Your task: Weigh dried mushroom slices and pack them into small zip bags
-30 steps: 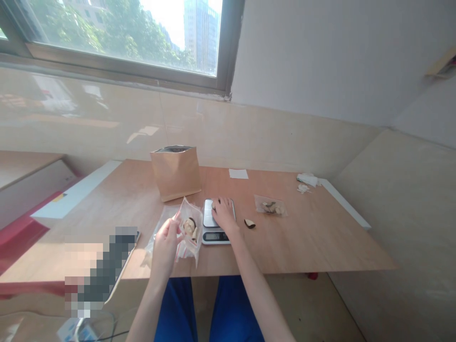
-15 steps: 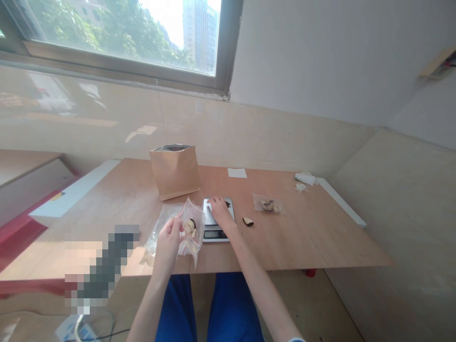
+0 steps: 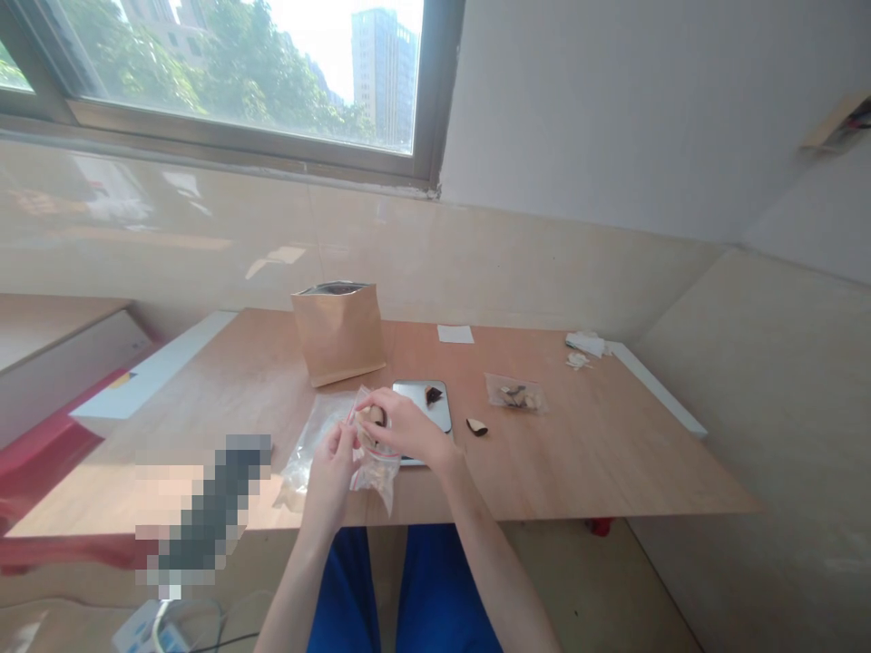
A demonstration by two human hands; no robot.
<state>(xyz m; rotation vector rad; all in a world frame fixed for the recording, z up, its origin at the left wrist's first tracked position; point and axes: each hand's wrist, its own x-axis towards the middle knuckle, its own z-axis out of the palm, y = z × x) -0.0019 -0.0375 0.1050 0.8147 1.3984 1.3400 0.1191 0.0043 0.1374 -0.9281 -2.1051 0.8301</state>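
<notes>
My left hand (image 3: 331, 467) pinches the rim of a small clear zip bag (image 3: 376, 462) with pale slices inside, held above the table's front edge. My right hand (image 3: 403, 424) is closed at the bag's mouth, fingers pinched on a slice. Behind the hands lies a small digital scale (image 3: 427, 402) with one dark piece (image 3: 433, 394) on its platform. A single slice (image 3: 477, 426) lies on the table right of the scale.
A brown paper pouch (image 3: 338, 331) stands open behind the scale. A filled clear bag (image 3: 515, 394) lies to the right, empty clear bags (image 3: 314, 435) to the left. A white paper slip (image 3: 455, 334) and white scraps (image 3: 586, 345) lie farther back on the wooden table (image 3: 599, 453).
My right hand has left the scale platform and come back to the mouth of the bag held by my left hand. A dark piece now shows on the scale.
</notes>
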